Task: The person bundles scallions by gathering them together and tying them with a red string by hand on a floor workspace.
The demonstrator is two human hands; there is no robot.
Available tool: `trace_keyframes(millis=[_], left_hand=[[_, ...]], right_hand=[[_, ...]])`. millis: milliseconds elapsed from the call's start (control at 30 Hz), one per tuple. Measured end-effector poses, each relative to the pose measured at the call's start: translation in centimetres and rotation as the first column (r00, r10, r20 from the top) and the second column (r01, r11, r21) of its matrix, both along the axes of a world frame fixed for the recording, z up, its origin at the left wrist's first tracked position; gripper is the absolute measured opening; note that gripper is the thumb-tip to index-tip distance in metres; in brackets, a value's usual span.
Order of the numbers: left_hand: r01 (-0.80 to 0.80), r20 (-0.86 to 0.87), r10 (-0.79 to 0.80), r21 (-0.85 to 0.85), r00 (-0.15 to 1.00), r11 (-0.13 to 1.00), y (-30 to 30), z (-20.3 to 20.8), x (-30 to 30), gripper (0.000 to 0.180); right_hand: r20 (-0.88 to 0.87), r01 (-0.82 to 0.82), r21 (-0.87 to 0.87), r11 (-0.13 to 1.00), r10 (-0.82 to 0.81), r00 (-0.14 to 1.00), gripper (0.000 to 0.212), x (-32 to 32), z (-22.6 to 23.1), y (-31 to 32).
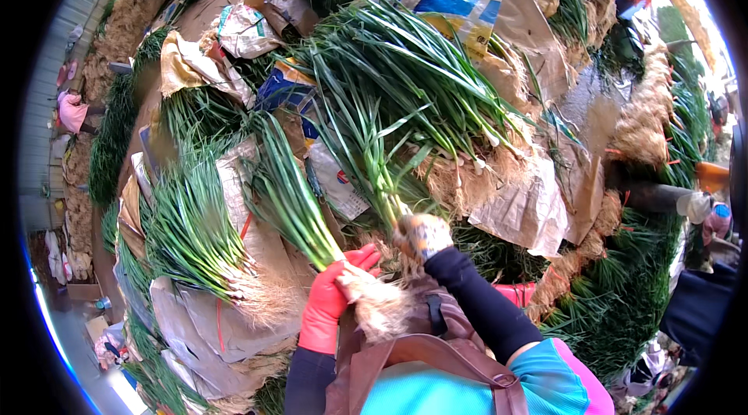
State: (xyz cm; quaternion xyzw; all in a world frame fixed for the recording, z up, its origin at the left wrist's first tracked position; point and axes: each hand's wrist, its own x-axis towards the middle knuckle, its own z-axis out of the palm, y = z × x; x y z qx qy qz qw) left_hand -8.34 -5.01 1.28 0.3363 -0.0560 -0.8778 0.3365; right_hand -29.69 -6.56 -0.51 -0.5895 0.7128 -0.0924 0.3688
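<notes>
Left hand (326, 306) clasps left bunch (294, 201); right hand (425, 236) clasps right bunch (382, 185)

At the far left, well beyond the work, a person in pink (72, 113) is near heaped greenery; nearer, a loose pile of green onions (195, 224) lies on brown paper (183, 317), its leaves up and its pale roots toward the lower right, with red strips (220, 328) about it; next comes the left hand, in a red glove, wrapped round the white stems of the left bunch, whose leaves slant to the upper left and whose shaggy roots hang just right of the glove; beside it the right hand, in a patterned glove, is closed round the base of the right bunch, its leaves fanning upward, though the fingers are partly hidden; above and behind both hands a large heap of green onions (413, 64) lies with its roots to the lower right, near a crumpled pale sheet (530, 216); further right, rooty bundles (643, 123) and dense green leaves (615, 294) fill the side.
</notes>
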Motion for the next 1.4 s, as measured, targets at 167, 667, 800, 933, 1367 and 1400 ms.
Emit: trace_keyframes(millis=[167, 667, 800, 933, 1367, 1400], left_hand=[[0.149, 0.138, -0.153, 0.036, 0.979, 0.988, 0.5, -1.8, -1.3, 0.038], [0.141, 0.122, -0.143, 0.028, 0.982, 0.990, -0.1, -1.1, -0.2, 0.039], [0.224, 0.020, -0.224, 0.005, 0.974, 0.975, -0.2, -3.6, -0.7, 0.039], [0.256, -0.047, -0.258, -0.037, 0.965, 0.966, 0.8, -1.7, -0.2, 0.042], [0.364, 0.014, -0.365, -0.110, 0.931, 0.925, -0.8, -3.7, 3.3, 0.049], [0.358, 0.065, -0.353, -0.111, 0.934, 0.927, -0.9, -3.7, 3.5, 0.049]], right_hand=[[0.308, -0.135, -0.024, 0.991, 0.135, 0.942, 0.024, 1.2, 0.9, 5.3], [0.355, 0.270, -0.364, 0.891, -0.135, 0.925, 0.027, 4.8, -3.5, 1.0], [0.353, 0.630, -0.173, 0.757, -0.550, 0.757, 0.034, 6.4, -6.6, 2.9], [0.317, 0.758, -0.178, 0.627, -0.693, 0.648, 0.027, 0.7, -7.7, 3.1], [0.516, -0.220, 0.168, 0.961, 0.105, 0.850, 0.045, 1.0, -1.6, 9.7], [0.130, -0.205, 0.312, 0.928, 0.173, 0.976, 0.038, 1.2, -1.2, 9.5]])
